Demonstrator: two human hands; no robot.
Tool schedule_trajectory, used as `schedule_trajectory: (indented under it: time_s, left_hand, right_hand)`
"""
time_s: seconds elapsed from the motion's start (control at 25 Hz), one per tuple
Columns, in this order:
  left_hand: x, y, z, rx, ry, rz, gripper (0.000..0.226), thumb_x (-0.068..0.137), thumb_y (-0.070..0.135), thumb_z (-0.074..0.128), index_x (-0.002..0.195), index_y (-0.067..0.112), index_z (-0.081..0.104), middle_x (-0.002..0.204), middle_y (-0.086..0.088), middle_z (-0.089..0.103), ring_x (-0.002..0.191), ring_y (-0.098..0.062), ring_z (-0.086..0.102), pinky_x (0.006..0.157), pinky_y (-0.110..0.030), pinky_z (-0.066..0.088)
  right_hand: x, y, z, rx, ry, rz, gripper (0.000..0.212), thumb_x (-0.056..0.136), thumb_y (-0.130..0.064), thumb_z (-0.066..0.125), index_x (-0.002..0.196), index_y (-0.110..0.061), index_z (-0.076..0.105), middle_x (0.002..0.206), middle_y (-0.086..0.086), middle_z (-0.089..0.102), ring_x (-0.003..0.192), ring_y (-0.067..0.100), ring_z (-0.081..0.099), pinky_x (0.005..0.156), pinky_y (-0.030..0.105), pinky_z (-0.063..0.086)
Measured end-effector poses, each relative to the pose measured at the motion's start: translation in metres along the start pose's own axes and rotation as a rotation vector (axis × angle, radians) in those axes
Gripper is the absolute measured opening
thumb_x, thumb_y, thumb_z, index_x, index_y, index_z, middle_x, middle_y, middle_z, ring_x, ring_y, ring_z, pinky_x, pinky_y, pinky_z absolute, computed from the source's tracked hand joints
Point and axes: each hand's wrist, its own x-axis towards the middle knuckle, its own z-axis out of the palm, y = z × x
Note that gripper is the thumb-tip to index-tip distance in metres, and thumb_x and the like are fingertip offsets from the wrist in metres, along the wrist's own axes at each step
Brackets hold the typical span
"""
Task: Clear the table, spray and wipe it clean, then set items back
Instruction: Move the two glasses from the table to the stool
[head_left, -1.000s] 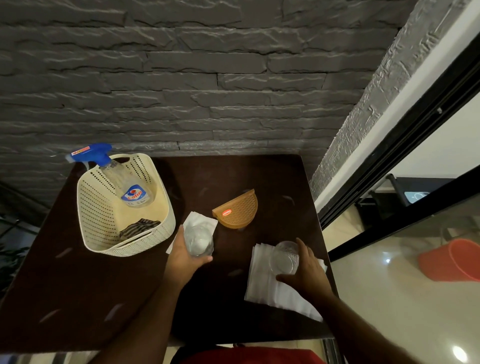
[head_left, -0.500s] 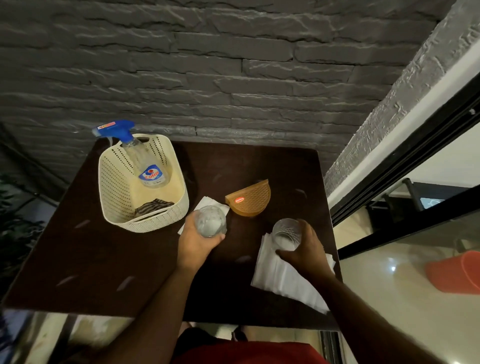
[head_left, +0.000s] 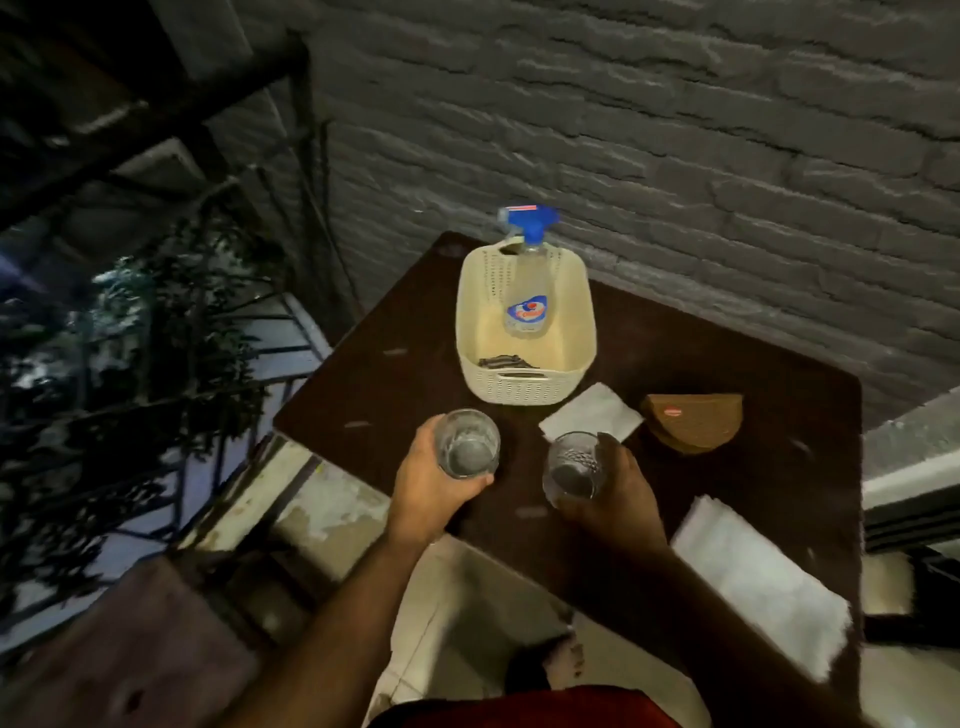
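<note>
Both hands are loaded: the left hand (head_left: 434, 480) has its fingers curled round one glass (head_left: 466, 442), the right hand (head_left: 618, 491) wraps a second glass (head_left: 573, 467), and both glasses look lifted off the worktop (head_left: 769, 467), held just beside each other. That's the first risk: two smooth tumblers that close could clink if either wrist swings inward. The left glass hangs over the worktop's near-left edge, so a slip there likely means the floor, not the worktop.

Just beyond the right fingers lies a napkin (head_left: 589, 420), and past that a brown holder (head_left: 693, 422). To the right of and nearer than the right hand sits a napkin stack (head_left: 758, 582), overhanging the edge, or so it looks; a forearm brush could drag it off.

Straight ahead of the left fingers stands the basket (head_left: 524, 387) with the spray bottle (head_left: 527, 291) leaning inside, plus a dark cloth (head_left: 501, 361). Drop a glass in carelessly and that bottle may tip or knock against it. The light is dim and the picture smeared, so whether the glasses hold water I can't say; if they do, a tilt spills it.
</note>
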Motion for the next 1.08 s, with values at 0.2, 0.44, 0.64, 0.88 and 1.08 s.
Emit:
schedule_trajectory:
  time_s: [0.2,0.44,0.64,0.88,1.08]
  left_hand:
    - [-0.049,-0.075,-0.121,0.003,0.187,-0.124,0.086,0.054,0.036,0.09,0.125,0.034,0.043,0.112,0.017,0.055,0.107,-0.005,0.055,0.089,-0.019,0.045]
    - [-0.109,-0.143,-0.228,-0.013,0.319,-0.241,0.085,0.053,0.039,0.089,0.123,0.038,0.041,0.107,0.021,0.053,0.102,-0.003,0.055,0.083,-0.018,0.041]
    - [-0.16,-0.178,-0.289,-0.054,0.527,-0.339,0.072,0.054,0.032,0.09,0.109,0.044,0.045,0.106,0.019,0.058,0.101,-0.004,0.057,0.085,-0.022,0.044]
    - [-0.212,-0.214,-0.314,-0.116,0.773,-0.515,0.082,0.051,0.029,0.092,0.12,0.032,0.048,0.116,0.009,0.061,0.107,-0.008,0.059,0.089,-0.019,0.044]
    - [-0.233,-0.229,-0.323,-0.161,0.9,-0.624,0.09,0.049,0.032,0.094,0.125,0.028,0.046,0.115,0.01,0.062,0.106,-0.008,0.06,0.092,-0.026,0.048]
  right_hand:
    - [-0.041,-0.093,0.081,0.014,-0.075,-0.185,0.075,0.063,-0.057,0.079,0.127,-0.032,0.047,0.121,-0.01,0.056,0.11,0.011,0.057,0.092,0.035,0.05]
    - [-0.088,-0.179,0.172,0.098,-0.31,-0.339,0.058,0.056,-0.042,0.089,0.1,-0.035,0.053,0.102,-0.019,0.057,0.093,0.008,0.062,0.073,0.036,0.056]
    - [-0.11,-0.245,0.235,-0.004,-0.45,-0.531,0.047,0.062,-0.049,0.08,0.098,-0.037,0.053,0.091,-0.019,0.061,0.085,0.007,0.066,0.072,0.035,0.059]
    - [-0.125,-0.285,0.306,-0.107,-0.594,-0.706,0.088,0.057,-0.049,0.083,0.133,-0.019,0.049,0.124,0.002,0.061,0.112,0.022,0.059,0.095,0.038,0.051]
    - [-0.128,-0.309,0.337,-0.085,-0.737,-0.742,0.103,0.058,-0.033,0.089,0.145,-0.01,0.039,0.141,0.01,0.051,0.128,0.027,0.049,0.104,0.028,0.035]
